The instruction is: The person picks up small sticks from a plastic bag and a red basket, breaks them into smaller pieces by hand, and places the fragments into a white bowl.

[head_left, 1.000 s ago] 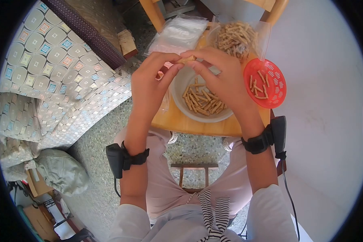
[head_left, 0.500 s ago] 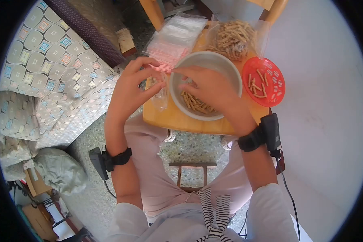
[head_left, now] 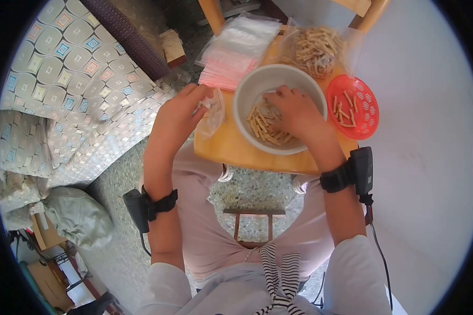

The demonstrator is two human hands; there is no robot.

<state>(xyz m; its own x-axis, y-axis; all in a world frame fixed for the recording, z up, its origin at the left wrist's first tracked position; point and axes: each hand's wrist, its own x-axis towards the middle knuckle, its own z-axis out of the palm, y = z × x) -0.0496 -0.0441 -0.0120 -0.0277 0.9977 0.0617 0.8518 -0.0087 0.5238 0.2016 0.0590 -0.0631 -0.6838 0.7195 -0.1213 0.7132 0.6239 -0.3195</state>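
Right hand [head_left: 294,113] now deeper in bowl [head_left: 245,97] than half-second back, over sticks [head_left: 261,131]; can't tell if gripping. Left hand [head_left: 178,118] pinches small bag [head_left: 214,111] just beside bowl. I judge pick-up step; next needs bag mouth open.

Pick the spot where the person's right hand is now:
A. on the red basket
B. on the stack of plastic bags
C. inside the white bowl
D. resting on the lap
C: the right hand reaches down into the white bowl, with its fingers on the tan sticks, while the left hand holds a clear bag beside the bowl.
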